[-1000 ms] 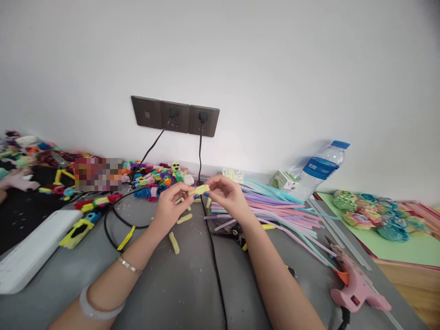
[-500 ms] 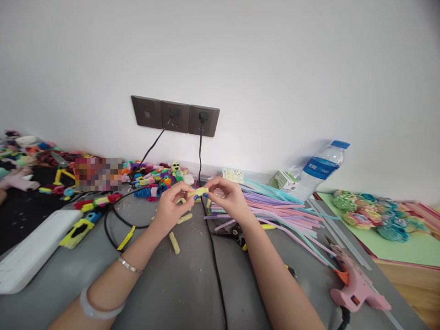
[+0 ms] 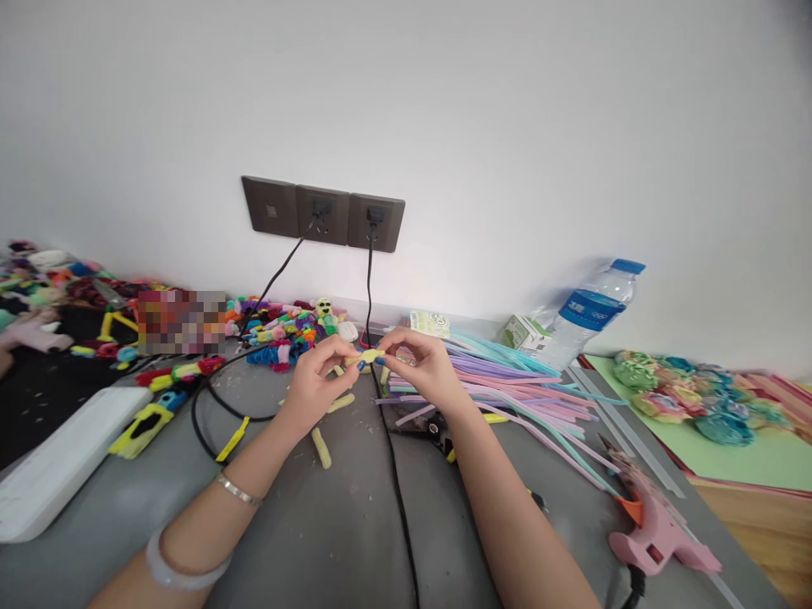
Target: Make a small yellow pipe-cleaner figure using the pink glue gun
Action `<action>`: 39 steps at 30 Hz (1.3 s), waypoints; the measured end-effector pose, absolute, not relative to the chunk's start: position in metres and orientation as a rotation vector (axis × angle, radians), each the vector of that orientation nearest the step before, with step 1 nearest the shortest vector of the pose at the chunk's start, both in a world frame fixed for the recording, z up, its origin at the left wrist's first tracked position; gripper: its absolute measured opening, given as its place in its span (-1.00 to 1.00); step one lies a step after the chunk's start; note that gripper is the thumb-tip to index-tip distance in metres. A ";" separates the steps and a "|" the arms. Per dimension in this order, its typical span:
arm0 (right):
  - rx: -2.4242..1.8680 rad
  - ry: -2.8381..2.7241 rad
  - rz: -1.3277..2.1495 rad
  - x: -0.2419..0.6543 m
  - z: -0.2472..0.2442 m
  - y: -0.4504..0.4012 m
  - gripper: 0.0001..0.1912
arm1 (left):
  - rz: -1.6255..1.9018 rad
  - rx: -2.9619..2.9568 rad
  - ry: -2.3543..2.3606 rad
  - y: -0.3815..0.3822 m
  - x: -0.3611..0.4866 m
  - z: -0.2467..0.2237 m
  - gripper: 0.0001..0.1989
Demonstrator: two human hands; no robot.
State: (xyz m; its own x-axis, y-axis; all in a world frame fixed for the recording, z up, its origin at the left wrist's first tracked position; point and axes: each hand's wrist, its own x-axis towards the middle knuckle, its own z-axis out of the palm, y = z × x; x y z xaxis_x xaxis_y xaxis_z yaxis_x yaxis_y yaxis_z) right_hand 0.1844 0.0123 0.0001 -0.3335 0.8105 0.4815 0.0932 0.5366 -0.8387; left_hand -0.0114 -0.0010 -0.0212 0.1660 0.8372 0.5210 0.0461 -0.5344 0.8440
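Between my two hands is a short piece of pale yellow pipe cleaner (image 3: pixel 370 356), raised above the grey table. My left hand (image 3: pixel 320 376) pinches its left end with thumb and fingers. Its right end is pinched by my right hand (image 3: pixel 422 365). Below and left of my hands, more short yellow pipe cleaner pieces (image 3: pixel 321 448) lie on the table. Just right of my right hand spreads a bundle of long pink, purple and blue pipe cleaners (image 3: pixel 501 385). Partly hidden behind my right forearm are black-and-yellow pliers (image 3: pixel 435 430).
Black cables (image 3: pixel 390 474) run from the wall sockets (image 3: pixel 323 214) across the table. At right are a pink glue gun (image 3: pixel 660 533), a water bottle (image 3: pixel 589 309) and fabric-like flowers (image 3: pixel 723 427) on green paper. A white power strip (image 3: pixel 69 461) and colourful pipe cleaner figures (image 3: pixel 149 423) lie left.
The yellow piece has tilted or bent slightly between my fingertips. Both hands stay in nearly the same place, still pinching it.
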 end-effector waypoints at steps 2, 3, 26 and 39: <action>-0.766 -1.763 0.896 0.184 0.001 0.012 -0.91 | 1.439 1.738 0.851 -0.001 -0.011 -0.021 -0.96; -0.777 -1.747 0.901 0.183 0.001 0.012 -0.90 | 1.436 1.726 0.866 -0.001 -0.011 -0.021 -0.95; -0.874 -1.406 1.489 0.185 -0.003 0.018 -0.69 | 1.507 1.614 0.934 0.002 -0.010 -0.022 -0.88; -0.777 -1.495 1.335 0.184 0.002 0.017 -0.69 | 1.423 1.496 0.927 0.004 -0.009 -0.024 -0.77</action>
